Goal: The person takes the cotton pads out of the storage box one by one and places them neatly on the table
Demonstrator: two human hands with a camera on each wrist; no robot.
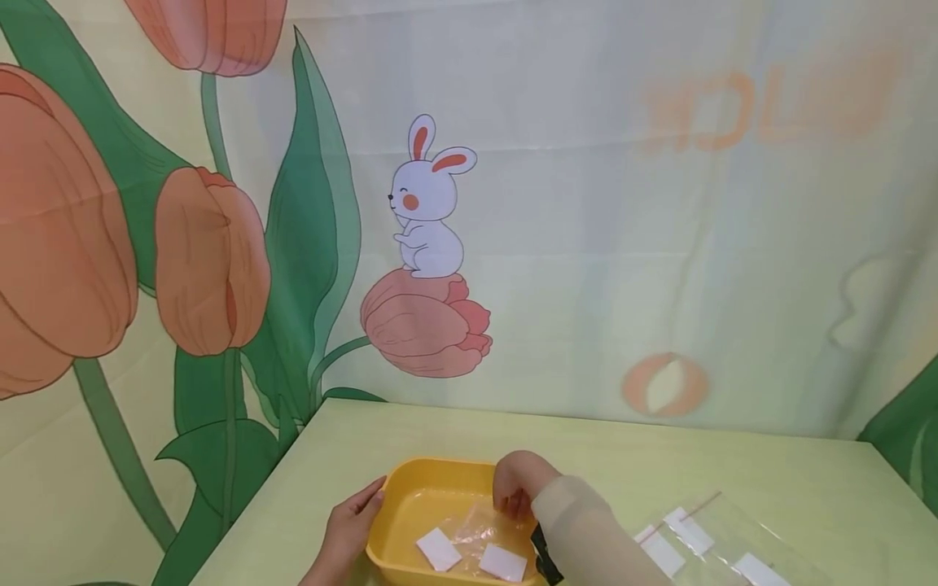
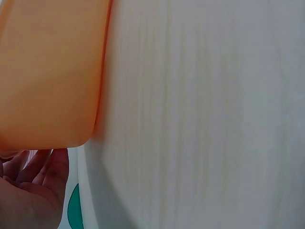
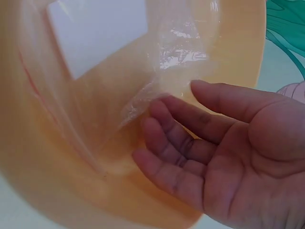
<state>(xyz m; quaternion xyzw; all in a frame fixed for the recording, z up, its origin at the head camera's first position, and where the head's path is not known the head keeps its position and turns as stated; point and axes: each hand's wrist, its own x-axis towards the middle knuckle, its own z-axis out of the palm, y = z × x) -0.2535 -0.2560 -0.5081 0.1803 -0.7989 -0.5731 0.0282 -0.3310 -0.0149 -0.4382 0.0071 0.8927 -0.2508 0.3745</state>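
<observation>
A yellow plastic basin (image 1: 410, 476) stands on the table. My left hand (image 1: 350, 525) rests against its left side, and in the left wrist view the fingers (image 2: 56, 167) touch its outer wall. My right hand (image 1: 519, 484) reaches over the far right rim into the basin. Up close the right fingers (image 3: 178, 176) are loosely bent beside a clear plastic bag (image 3: 138, 102), with no firm hold visible. A white card (image 3: 100, 33) shows by the bag. Two white cards (image 1: 438, 549) lie on the basin's floor near crinkled clear plastic (image 1: 476, 525).
To the right of the basin, clear zip bags (image 1: 740, 529) with red seal strips and several white cards lie on the pale green table (image 1: 586, 439). Behind the table hangs a printed cloth (image 1: 557, 244) with tulips and a rabbit. A dark band circles my right wrist.
</observation>
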